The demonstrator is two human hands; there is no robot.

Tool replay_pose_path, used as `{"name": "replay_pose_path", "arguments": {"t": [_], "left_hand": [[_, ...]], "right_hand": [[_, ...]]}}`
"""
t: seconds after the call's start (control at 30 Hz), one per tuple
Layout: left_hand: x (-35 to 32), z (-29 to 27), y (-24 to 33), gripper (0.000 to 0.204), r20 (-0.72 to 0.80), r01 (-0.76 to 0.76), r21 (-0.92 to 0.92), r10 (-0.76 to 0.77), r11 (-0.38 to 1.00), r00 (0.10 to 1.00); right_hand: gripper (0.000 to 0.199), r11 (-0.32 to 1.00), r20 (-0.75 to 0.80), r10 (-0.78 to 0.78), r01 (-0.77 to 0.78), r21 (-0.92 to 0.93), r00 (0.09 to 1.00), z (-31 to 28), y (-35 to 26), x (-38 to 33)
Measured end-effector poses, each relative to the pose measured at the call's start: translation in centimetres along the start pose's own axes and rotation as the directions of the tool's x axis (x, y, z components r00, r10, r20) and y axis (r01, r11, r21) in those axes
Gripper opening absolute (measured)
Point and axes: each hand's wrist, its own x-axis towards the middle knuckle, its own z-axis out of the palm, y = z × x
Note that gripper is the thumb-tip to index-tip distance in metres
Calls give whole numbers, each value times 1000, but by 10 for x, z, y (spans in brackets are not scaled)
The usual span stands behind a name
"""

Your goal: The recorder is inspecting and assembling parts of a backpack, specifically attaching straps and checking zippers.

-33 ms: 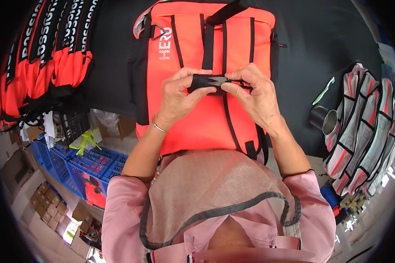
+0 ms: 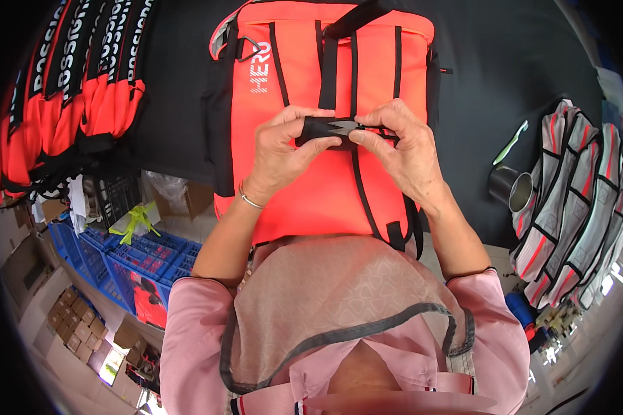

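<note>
A bright orange-red backpack (image 2: 291, 197) with black straps and trim lies before me on a black-covered table. Above its middle, my left hand (image 2: 282, 149) pinches a short black fabric piece (image 2: 315, 130), perhaps a handle wrap, between thumb and fingers. My right hand (image 2: 401, 149) is closed around small thread snips (image 2: 345, 128), whose pointed grey blades lie against the black piece and stand slightly apart. Part of the snips is hidden by my right fingers. From the bag's top, a black webbing strap (image 2: 329, 72) runs down to behind the black piece.
Several red-and-black straps (image 2: 111, 104) are piled at the far left. To the right stand a metal cup (image 2: 511, 188), a green-and-white brush (image 2: 511, 143) and a stack of grey padded straps (image 2: 567, 200). Blue crates (image 2: 128, 256) sit on the left, below table level.
</note>
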Motion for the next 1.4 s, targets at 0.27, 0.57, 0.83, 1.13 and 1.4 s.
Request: {"name": "replay_pose_path", "arguments": {"t": [0.27, 0.57, 0.83, 1.13, 1.4], "left_hand": [[-3, -2, -2, 23, 30, 32, -28, -32, 999, 999], [-32, -18, 6, 25, 188, 149, -31, -141, 988, 972], [-92, -25, -7, 30, 180, -27, 401, -50, 916, 982], [-59, 9, -43, 34, 146, 487, -180, -467, 854, 872], [-7, -15, -23, 21, -41, 281, -435, -331, 855, 943]], "right_hand": [[16, 990, 18, 38, -41, 135, 999, -1, 2, 1], [16, 947, 8, 127, -124, 295, 992, -11, 18, 3], [19, 936, -664, 38, 206, 285, 746, -46, 16, 22], [15, 926, 310, 41, -153, 345, 950, 36, -13, -3], [19, 978, 705, 112, -202, 44, 700, 2, 0, -54]]}}
